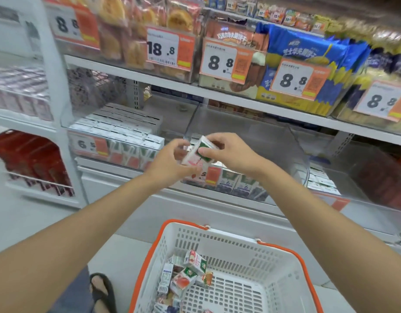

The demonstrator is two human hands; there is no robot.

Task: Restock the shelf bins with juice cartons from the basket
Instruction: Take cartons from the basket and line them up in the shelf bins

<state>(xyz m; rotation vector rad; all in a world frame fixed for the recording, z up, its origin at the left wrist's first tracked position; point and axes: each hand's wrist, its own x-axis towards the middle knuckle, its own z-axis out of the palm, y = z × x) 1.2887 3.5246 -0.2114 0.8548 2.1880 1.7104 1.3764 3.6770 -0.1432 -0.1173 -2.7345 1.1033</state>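
**Both hands on one juice carton at the shelf's front edge**

A juice carton [196, 154], white with a green end and a pink fruit print, is held tilted in the air in front of the shelf's front edge, above the far end of the basket [240, 243]. The right hand [229, 152] pinches the green upper end: the thumb presses the near face and the fingers [214, 138] curl over the top edge. The left hand [170, 161] grips the lower, pink end, fingers curled round the far side and thumb under the bottom edge. The carton thus lies crosswise between the two hands, each closed on its own end, with the middle of the carton showing between them.

Just behind the hands stands a clear middle bin [294, 141] on the shelf. To its left, the left bin [66, 123] is packed with rows of white-topped cartons [118, 129] and carries an orange price tag [89, 144] on its front. Below the hands, along the shelf's front edge, blue-printed cartons [236, 184] stand upright side by side.

The basket is white with orange handles [292, 251] and sits on the floor. Loose cartons [186, 274] lie heaped along its left side, toward the near left corner. A sandalled foot [102, 288] rests just left of the basket. On the shelf above, blue biscuit packs [308, 50] stand behind orange-and-white price cards [226, 62].
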